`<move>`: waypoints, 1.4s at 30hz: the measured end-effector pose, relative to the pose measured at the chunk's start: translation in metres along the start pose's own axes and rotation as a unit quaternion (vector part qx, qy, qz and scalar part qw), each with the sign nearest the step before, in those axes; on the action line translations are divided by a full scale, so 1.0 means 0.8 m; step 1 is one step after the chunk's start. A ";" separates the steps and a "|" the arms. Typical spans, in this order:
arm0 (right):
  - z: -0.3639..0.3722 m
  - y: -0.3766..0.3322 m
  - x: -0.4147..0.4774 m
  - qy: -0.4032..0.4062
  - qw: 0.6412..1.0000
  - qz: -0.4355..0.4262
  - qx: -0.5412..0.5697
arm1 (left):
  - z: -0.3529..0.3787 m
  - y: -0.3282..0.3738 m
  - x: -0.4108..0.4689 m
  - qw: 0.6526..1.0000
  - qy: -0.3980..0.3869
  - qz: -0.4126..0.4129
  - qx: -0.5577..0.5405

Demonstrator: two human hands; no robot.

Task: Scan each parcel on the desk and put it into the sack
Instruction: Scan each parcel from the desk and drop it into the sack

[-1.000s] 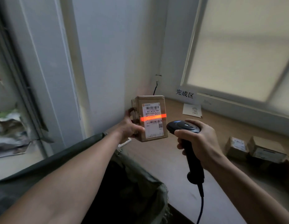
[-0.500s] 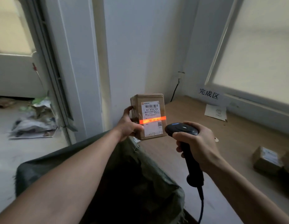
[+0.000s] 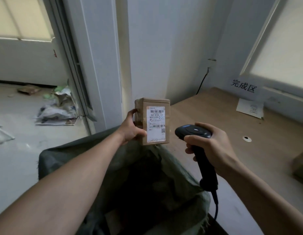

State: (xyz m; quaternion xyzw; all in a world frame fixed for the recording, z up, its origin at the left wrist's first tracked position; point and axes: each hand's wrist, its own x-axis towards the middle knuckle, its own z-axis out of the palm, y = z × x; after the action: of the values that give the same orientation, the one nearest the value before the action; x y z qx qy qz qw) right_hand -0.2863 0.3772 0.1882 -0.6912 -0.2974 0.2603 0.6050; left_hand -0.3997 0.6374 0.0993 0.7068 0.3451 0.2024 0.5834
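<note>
Parcel (image 3: pixel 155 103) label (image 3: pixel 155 123) "507 N705"; sign (image 3: pixel 243 86) "完成区".

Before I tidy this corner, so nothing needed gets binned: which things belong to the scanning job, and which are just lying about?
Job: held parcel in the left hand; scanner in the right hand; sack; second parcel on the desk.
Lying about: paper slip; floor litter.
</note>
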 end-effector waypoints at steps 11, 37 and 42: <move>0.059 0.047 0.020 -0.053 0.998 0.030 -0.002 | -0.069 -0.138 -0.051 0.969 -0.020 -0.124 0.213; -0.010 0.063 -0.008 -0.004 0.998 0.060 0.008 | 0.036 -0.108 -0.017 0.885 -0.005 0.014 0.465; -0.107 0.053 -0.051 0.060 0.997 0.033 0.020 | 0.143 -0.033 -0.022 0.874 -0.009 0.098 0.476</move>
State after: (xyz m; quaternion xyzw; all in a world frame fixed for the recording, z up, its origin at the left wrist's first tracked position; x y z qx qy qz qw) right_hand -0.2482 0.2853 0.1574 -0.7026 -0.2324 0.2440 0.6267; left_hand -0.3398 0.5485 0.0486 0.9309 0.3236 0.0635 0.1572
